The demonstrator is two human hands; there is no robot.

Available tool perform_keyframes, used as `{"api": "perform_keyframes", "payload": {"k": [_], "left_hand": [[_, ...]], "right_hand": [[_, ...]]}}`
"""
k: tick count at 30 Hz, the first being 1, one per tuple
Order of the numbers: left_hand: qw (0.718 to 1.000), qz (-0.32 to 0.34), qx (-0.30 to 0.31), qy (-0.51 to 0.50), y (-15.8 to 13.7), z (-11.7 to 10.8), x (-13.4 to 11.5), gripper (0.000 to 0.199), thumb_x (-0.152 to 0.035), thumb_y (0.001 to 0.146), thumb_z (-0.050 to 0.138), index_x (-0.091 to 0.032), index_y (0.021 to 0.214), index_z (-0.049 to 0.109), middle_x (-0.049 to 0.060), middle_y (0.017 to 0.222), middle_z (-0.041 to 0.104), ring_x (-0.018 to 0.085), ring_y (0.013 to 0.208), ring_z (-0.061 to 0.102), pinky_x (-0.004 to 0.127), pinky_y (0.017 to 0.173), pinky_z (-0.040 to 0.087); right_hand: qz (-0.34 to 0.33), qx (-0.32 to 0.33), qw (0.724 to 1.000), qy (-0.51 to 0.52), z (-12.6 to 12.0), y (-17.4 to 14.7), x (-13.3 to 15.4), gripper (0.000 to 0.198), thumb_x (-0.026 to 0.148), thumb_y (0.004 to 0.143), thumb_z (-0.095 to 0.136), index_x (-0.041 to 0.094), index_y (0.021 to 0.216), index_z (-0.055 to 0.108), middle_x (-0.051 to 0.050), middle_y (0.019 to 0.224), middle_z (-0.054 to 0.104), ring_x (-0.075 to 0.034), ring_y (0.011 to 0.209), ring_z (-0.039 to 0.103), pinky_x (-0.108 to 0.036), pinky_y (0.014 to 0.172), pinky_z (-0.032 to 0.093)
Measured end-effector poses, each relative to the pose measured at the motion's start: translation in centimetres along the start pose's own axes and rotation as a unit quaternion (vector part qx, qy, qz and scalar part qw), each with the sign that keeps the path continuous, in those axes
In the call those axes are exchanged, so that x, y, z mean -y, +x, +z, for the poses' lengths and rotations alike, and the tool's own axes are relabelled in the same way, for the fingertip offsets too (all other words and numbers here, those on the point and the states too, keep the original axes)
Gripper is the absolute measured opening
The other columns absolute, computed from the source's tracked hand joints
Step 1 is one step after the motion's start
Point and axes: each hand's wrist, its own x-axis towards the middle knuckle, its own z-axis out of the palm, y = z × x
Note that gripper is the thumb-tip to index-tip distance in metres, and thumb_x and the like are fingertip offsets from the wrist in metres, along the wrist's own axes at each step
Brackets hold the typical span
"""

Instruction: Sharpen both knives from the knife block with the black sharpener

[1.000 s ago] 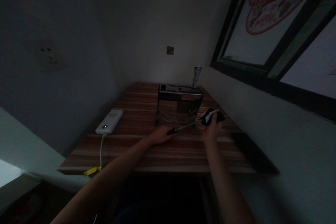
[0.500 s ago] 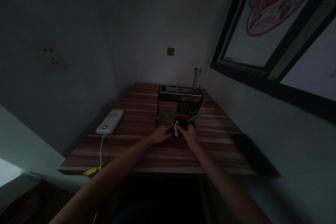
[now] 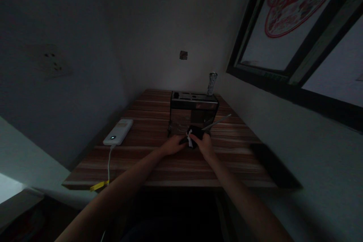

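Note:
Both hands meet over a small black object (image 3: 196, 131) near the middle of the table. My left hand (image 3: 172, 145) is closed on a dark, narrow part at its left side. My right hand (image 3: 204, 143) grips the right side, thumb pressed near a white strip (image 3: 190, 138) on the front. The room is dim, so the object's kind is unclear. A thin pale rod or cord (image 3: 217, 122) slants up and right from behind it. Just beyond stands a black-framed rack (image 3: 194, 100) with a slotted top and see-through front.
The wood-grain table (image 3: 150, 117) fits between walls. A white power bank (image 3: 119, 131) with a white cable (image 3: 109, 162) and yellow tag (image 3: 99, 185) lies left. A foil-wrapped cylinder (image 3: 211, 84) rises behind the rack. A dark flat slab (image 3: 275, 166) sits at the right edge.
The view has shifted very slightly. Both hands keep their hold on the black object, with hardly any visible movement.

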Motion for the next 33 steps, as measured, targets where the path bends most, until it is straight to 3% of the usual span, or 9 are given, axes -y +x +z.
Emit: {"api": "perform_keyframes", "payload": {"k": [8,15,26,29,33], "left_hand": [[0.999,0.019,-0.005,-0.038,0.1,-0.3,-1.1,0.027,-0.025,0.079,0.048,-0.012,0.101,0.057,0.006,0.1,0.062,0.019,0.091,0.056,0.027,0.083,0.04],[1.0,0.001,0.006,0.006,0.0,-0.2,-1.1,0.026,-0.033,0.081,0.045,-0.012,0.088,0.058,0.002,0.08,0.062,0.015,0.073,0.055,0.023,0.069,0.041],[0.999,0.022,0.035,0.019,0.0,-0.5,-1.6,0.023,-0.031,0.081,0.046,-0.014,0.092,0.059,0.001,0.082,0.061,0.013,0.075,0.055,0.021,0.07,0.039],[0.999,0.022,0.039,0.028,0.0,-0.5,-1.7,0.023,-0.03,0.081,0.046,-0.015,0.094,0.058,0.002,0.085,0.062,0.013,0.077,0.055,0.021,0.071,0.039],[0.998,0.002,0.05,0.039,-0.1,-0.4,-1.5,0.023,-0.031,0.08,0.047,-0.014,0.089,0.059,0.002,0.078,0.062,0.013,0.072,0.054,0.02,0.067,0.039]], "right_hand": [[-0.016,-0.052,0.997,0.054,-0.7,0.9,-0.4,0.033,0.039,0.061,0.066,0.015,0.083,0.064,-0.004,0.081,0.068,-0.017,0.072,0.061,-0.029,0.068,0.047],[-0.044,-0.176,0.976,0.117,-2.4,1.6,0.3,0.033,0.043,0.065,0.061,0.014,0.081,0.062,-0.002,0.074,0.066,-0.014,0.066,0.06,-0.027,0.064,0.047],[-0.079,-0.413,0.885,0.2,-5.8,3.2,1.2,0.04,0.047,0.067,0.057,0.016,0.092,0.057,-0.001,0.089,0.062,-0.013,0.08,0.06,-0.026,0.069,0.049],[-0.092,-0.431,0.872,0.214,-6.5,3.4,1.1,0.04,0.048,0.068,0.055,0.018,0.094,0.056,0.0,0.089,0.062,-0.013,0.078,0.06,-0.027,0.067,0.051],[-0.083,-0.418,0.876,0.226,-7.0,3.5,0.8,0.043,0.05,0.069,0.053,0.018,0.098,0.053,-0.001,0.092,0.061,-0.015,0.076,0.061,-0.03,0.063,0.053]]}}
